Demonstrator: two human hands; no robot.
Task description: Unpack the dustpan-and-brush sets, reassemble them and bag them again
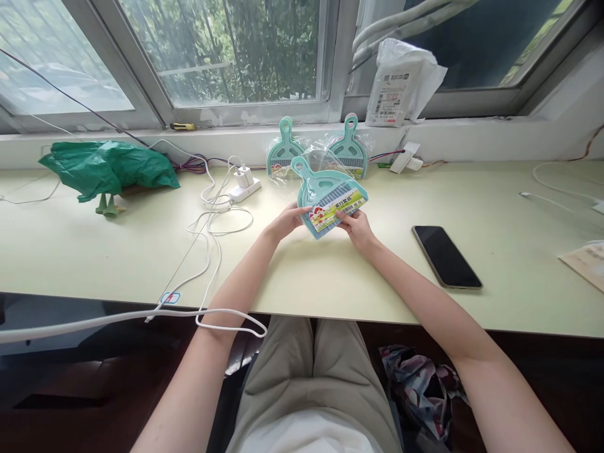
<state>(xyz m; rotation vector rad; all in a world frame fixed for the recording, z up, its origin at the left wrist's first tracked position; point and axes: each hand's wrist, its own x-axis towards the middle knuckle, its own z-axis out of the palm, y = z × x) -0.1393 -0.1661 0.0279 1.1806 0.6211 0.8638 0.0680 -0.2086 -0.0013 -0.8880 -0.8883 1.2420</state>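
Between my two hands is a mint-green dustpan and brush set (325, 189) in clear plastic wrap, tilted, with its handle toward the upper left and a yellow-green printed label across its front. My left hand (289, 221) grips its lower left edge. Its right lower edge is held by my right hand (356, 228), thumb on the label. Behind it, two more wrapped sets, a left dustpan set (285, 148) and a right dustpan set (350, 146), lean against the wall below the window, partly hidden by the one I hold.
A black phone (446, 257) lies at the right. On the left are a green plastic bag (111, 167), a power strip (245, 190) with a plugged-in charger, and tangled white cables (210, 220). A white package (401, 85) stands on the sill beside a yellow-black cutter (182, 126).
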